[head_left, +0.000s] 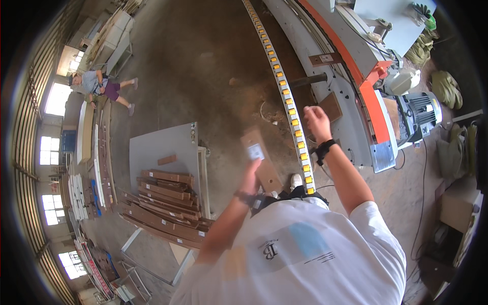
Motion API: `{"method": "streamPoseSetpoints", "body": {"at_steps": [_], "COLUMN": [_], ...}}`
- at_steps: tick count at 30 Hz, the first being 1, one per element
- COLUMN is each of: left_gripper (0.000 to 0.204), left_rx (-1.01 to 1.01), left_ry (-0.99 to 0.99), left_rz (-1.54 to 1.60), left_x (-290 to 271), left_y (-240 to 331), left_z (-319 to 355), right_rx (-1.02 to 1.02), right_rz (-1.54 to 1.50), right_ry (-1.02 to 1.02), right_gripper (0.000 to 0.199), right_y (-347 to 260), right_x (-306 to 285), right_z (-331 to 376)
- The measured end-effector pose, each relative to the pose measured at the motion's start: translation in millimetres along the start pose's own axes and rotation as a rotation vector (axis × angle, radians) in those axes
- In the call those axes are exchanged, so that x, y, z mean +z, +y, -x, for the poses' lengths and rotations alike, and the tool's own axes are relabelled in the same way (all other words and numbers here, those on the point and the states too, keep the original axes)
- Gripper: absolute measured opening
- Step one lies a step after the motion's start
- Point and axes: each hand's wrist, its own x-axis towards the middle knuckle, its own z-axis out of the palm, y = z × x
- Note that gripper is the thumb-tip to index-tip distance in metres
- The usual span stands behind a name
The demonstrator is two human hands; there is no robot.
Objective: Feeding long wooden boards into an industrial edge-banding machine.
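My left hand (249, 178) grips a brown board (268, 173) that has a white label and a round hole near its lower end. Hand and board are both smeared by motion. To the right of the roller rail (291, 104) with its yellow wheels, my right hand (318, 123) is raised with curled fingers, and nothing shows in it. Just beyond that hand a brown board piece (331, 106) rests at the side of the long machine (319, 81). Farther up the machine lies another brown piece with a label (324, 59).
Stacked brown boards (168, 203) lie on a grey-topped table (162, 133) at my left. An orange guard (370, 101) and a motor (421, 110) belong to the machine at right. A person (109, 86) is at the far left. A cable (424, 203) trails on the floor.
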Motion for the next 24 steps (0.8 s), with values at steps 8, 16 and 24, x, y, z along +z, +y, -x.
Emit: {"method": "streamPoseSetpoints", "body": {"at_steps": [8, 16, 24], "left_gripper": [0.044, 0.033, 0.038], "left_rx": [0.15, 0.229, 0.197], "left_ry": [0.142, 0.269, 0.245], "left_rz": [0.168, 0.278, 0.215], "left_x": [-77, -94, -101], "left_y": [5, -6, -6], "left_z": [42, 87, 67], "right_rx": [0.147, 0.182, 0.196], "right_rz": [-0.225, -0.43, -0.221], "right_ry": [0.209, 0.349, -0.006], "right_gripper": [0.058, 0.031, 0.02], "right_y": [-3, 23, 23], "right_x": [-66, -71, -37], "right_z": [-126, -139, 11]}}
